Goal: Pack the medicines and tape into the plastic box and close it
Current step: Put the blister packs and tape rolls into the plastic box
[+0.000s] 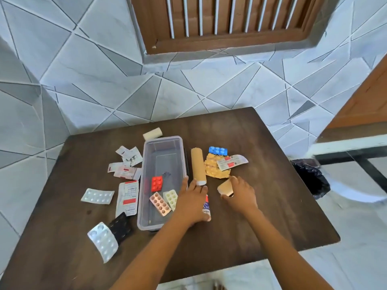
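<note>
The clear plastic box (146,174) lies open on the brown table (261,206), holding a red blister pack (156,183), a pink one (160,204) and a pale green one (170,196). My left hand (193,203) rests flat over a white tape box (207,207), fingertips touching the long tan tape roll (198,166) beside the container. My right hand (240,195) closes around a small tan tape roll (225,188). Blue (218,151) and gold (213,168) blister packs and a white strip (231,162) lie beyond it.
Several silver and white medicine strips (127,193) and a black pack (120,226) are scattered left of the container. A white bandage roll (152,133) sits behind it. A black bin bag (310,176) stands right of the table. Tiled walls enclose the far and left sides.
</note>
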`<state>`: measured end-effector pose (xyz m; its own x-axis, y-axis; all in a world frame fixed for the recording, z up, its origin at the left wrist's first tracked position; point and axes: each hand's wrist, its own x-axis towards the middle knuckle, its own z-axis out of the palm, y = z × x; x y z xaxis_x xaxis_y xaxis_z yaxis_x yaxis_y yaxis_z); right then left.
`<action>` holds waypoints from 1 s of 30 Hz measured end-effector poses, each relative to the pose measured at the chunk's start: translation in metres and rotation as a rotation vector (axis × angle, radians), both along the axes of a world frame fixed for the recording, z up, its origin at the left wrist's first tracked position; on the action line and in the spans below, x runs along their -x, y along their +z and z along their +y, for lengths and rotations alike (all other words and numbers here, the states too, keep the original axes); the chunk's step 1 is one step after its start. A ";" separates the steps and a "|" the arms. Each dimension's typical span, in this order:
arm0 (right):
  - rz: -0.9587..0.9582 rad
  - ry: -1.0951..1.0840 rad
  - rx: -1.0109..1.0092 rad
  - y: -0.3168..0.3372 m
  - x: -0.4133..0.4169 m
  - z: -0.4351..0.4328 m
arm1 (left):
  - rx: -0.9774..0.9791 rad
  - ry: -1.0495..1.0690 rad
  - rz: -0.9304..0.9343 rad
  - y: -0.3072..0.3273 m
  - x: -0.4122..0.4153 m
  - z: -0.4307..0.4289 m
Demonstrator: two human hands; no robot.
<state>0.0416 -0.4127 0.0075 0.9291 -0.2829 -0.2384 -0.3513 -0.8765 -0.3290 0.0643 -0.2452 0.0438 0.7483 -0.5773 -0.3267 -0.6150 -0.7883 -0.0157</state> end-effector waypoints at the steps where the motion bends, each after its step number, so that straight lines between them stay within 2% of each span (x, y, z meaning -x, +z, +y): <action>1: -0.007 -0.007 -0.002 0.000 -0.001 0.001 | -0.004 -0.028 -0.009 -0.001 -0.001 -0.001; 5: -0.066 -0.082 -0.031 0.005 0.000 0.003 | 0.076 -0.046 0.002 0.000 -0.001 -0.002; 8: -0.219 -0.185 -0.102 0.022 0.005 0.002 | 0.195 0.037 0.022 0.016 -0.002 0.005; 11: -0.353 -0.178 -0.158 0.048 0.007 0.008 | 0.330 0.181 0.027 0.043 -0.007 0.028; 16: -0.447 -0.031 -0.248 0.080 0.004 0.051 | 0.468 0.387 0.000 0.077 -0.019 0.089; 20: -0.275 0.259 -0.263 0.086 -0.002 0.102 | 0.291 0.351 0.087 0.070 -0.024 0.124; 22: -0.157 0.383 -0.164 0.081 -0.002 0.122 | 0.196 0.286 0.121 0.058 -0.022 0.129; 25: -0.047 0.439 0.054 0.068 -0.009 0.139 | 0.148 0.217 0.103 0.045 -0.021 0.134; 30: -0.027 0.520 0.450 0.057 -0.017 0.150 | 0.108 0.118 0.091 0.037 -0.026 0.138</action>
